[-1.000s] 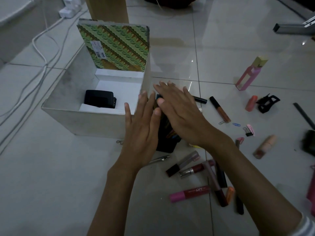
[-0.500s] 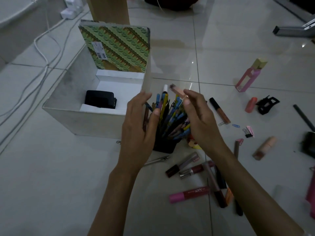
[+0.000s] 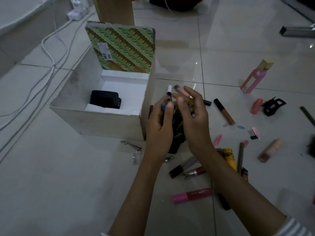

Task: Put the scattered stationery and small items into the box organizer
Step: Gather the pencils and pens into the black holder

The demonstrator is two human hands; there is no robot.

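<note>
A black pen holder (image 3: 174,145) full of coloured pens is held between my two hands just right of the box organizer (image 3: 102,121). My left hand (image 3: 160,126) grips its left side, thumb on the pens. My right hand (image 3: 192,116) wraps the pens from the right. A white-capped marker (image 3: 169,90) sticks up above my fingers. The open grey box has a green patterned lid (image 3: 122,48) standing up at its back and holds a black case (image 3: 104,99).
Lip glosses (image 3: 192,195), tubes (image 3: 271,149), clips (image 3: 254,132), a black hair claw (image 3: 272,106) and a pink bottle (image 3: 255,75) lie scattered on the tiles to the right. Metal clips (image 3: 131,145) sit by the box's front corner. White cables (image 3: 49,53) run along the left.
My hands went from flat over the pen holder to closing around it and the pens. The holder now sits higher and nearer the box's right wall.
</note>
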